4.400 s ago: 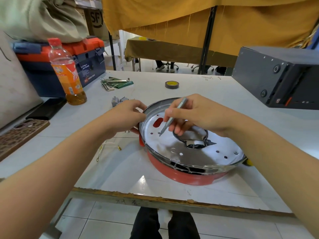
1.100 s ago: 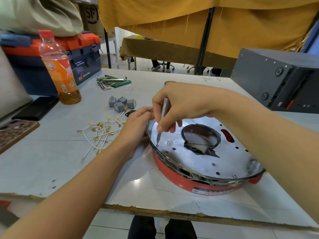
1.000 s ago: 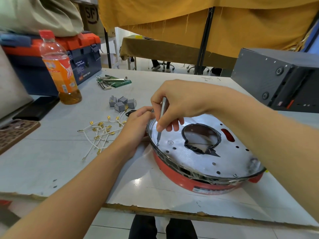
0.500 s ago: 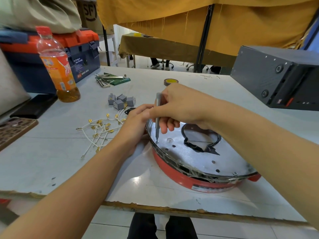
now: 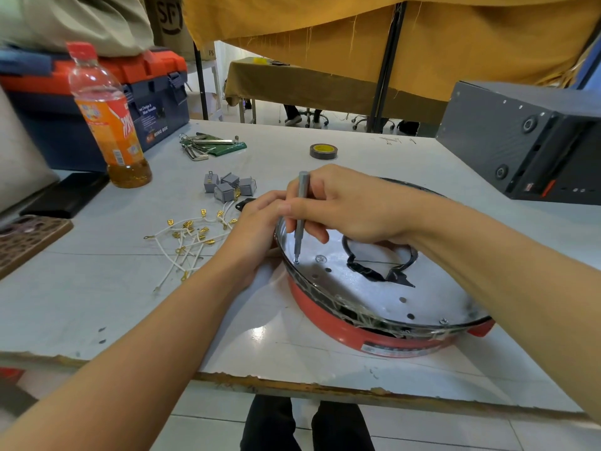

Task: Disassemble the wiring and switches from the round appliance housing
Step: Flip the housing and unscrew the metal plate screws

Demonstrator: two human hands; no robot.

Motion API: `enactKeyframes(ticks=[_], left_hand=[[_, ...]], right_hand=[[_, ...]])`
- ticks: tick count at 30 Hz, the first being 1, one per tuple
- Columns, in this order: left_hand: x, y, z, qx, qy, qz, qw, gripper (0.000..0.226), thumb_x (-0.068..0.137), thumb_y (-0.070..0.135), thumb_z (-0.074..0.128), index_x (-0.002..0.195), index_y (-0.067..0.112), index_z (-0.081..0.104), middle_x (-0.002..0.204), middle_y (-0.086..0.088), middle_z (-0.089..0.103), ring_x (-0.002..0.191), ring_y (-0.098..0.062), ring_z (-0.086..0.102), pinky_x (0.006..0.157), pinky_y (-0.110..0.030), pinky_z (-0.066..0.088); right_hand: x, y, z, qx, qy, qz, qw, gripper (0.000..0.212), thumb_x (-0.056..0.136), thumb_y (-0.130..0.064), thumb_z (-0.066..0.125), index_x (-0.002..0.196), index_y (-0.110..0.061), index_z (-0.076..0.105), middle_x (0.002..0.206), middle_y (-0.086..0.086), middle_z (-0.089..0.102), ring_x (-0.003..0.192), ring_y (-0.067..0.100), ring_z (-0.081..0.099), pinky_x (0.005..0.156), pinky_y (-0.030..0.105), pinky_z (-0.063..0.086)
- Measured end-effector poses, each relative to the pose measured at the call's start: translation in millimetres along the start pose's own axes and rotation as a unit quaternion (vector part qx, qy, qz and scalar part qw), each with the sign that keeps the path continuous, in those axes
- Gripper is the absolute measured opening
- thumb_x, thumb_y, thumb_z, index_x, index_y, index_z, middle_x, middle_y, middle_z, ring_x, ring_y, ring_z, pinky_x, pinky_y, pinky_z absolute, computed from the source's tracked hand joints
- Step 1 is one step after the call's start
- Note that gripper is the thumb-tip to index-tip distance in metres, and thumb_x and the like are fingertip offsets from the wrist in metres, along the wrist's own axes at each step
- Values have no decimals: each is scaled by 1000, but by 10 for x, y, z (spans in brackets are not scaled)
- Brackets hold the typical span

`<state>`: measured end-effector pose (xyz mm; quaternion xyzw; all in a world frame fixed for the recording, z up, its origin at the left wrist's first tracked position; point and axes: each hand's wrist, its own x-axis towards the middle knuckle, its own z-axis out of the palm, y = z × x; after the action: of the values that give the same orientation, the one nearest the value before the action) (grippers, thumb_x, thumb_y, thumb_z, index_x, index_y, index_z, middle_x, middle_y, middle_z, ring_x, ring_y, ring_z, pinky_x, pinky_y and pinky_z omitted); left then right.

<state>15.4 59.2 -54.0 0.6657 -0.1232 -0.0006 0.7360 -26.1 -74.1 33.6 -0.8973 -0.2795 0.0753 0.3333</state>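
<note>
Now my right hand [image 5: 344,203] pinches screwdriver [image 5: 301,216] upright on screw [image 5: 296,261]; left hand [image 5: 257,229] grips housing [image 5: 374,340] rim; press straight, turn slowly.

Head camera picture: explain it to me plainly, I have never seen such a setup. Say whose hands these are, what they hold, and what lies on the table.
No machine here: a person wears a camera on the head, looking down at their own two bare hands. The right hand holds a slim grey metal screwdriver upright, its tip on a screw in the shiny plate of the round red appliance housing. The left hand grips the housing's rim. On the white table lie loose white wires with gold terminals, small grey switch blocks, an orange drink bottle and a tape roll.
</note>
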Motion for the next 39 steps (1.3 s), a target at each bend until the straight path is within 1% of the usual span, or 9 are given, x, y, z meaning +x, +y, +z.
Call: enactKeyframes(ticks=[4, 8, 11, 15, 20, 24, 27, 33, 39], left_hand=[[5, -1, 4, 1, 12, -11, 1000, 24, 82, 13, 48, 92, -2, 64, 74, -16, 65, 80, -27, 64, 85, -47, 52], [-25, 26, 16, -17, 2, -9, 1000, 28, 70, 23, 51, 78, -2, 60, 74, -19, 63, 75, -22, 64, 70, -31, 54], [-29, 30, 21, -21, -16, -8, 1000, 21, 80, 15, 49, 69, 2, 60, 73, -20, 65, 73, -24, 65, 67, -31, 53], [-25, 18, 23, -38, -31, -9, 999, 34, 85, 10, 44, 58, 12, 65, 59, -14, 62, 67, -27, 62, 66, -34, 49], [-12, 22, 1, -22, 6, -31, 999, 15, 86, 14, 52, 89, 7, 66, 70, -11, 65, 69, -23, 61, 66, -33, 47], [-43, 65, 28, -40, 6, -31, 999, 20, 86, 5, 47, 79, 12, 64, 59, -4, 61, 56, -15, 58, 49, -20, 45], [-53, 74, 33, -37, 9, -32, 999, 23, 86, 4, 45, 72, 14, 60, 55, -2, 58, 53, -14, 54, 50, -20, 41], [-50, 64, 42, -27, 7, -23, 999, 18, 86, 6, 44, 76, 9, 59, 61, -11, 56, 63, -24, 52, 61, -30, 38], [-65, 112, 69, -29, 4, -20, 999, 16, 86, 6, 44, 79, 2, 58, 72, -18, 57, 76, -30, 55, 70, -36, 45]], right_hand=[[12, -20, -54, -3, -38, 2, 999, 29, 100, -22, 46, 84, -6, 62, 54, 1, 52, 57, 16, 41, 60, 22, 36], [27, -63, -61, -16, -49, 9, 999, 30, 100, -24, 45, 83, -6, 62, 57, 5, 54, 59, 16, 44, 61, 20, 39], [23, -58, -20, -7, -17, 23, 1000, 40, 100, -33, 45, 81, -5, 66, 56, 5, 59, 53, 9, 48, 57, 13, 42], [29, -38, 62, 8, 47, 34, 998, 50, 100, -38, 41, 78, -2, 67, 52, 6, 62, 48, 11, 52, 54, 12, 44], [-18, 53, 109, 39, 103, 72, 991, 36, 97, -21, 51, 84, 9, 66, 60, 10, 70, 48, 11, 57, 43, 9, 36], [-46, 92, 149, 79, 135, 58, 986, 20, 92, -20, 61, 89, -1, 66, 60, 7, 70, 49, 10, 60, 45, 12, 39], [-41, 88, 128, 72, 150, 41, 985, 19, 89, -18, 65, 85, 0, 69, 56, 5, 68, 42, 5, 54, 45, 9, 38], [-40, 58, 83, 81, 89, 11, 993, 19, 94, -11, 57, 88, 6, 63, 58, 7, 63, 44, 2, 51, 46, 9, 37], [-64, 66, -35, 68, 13, -9, 998, 16, 96, -13, 54, 88, -3, 62, 62, 4, 60, 54, 2, 52, 54, 12, 42]])
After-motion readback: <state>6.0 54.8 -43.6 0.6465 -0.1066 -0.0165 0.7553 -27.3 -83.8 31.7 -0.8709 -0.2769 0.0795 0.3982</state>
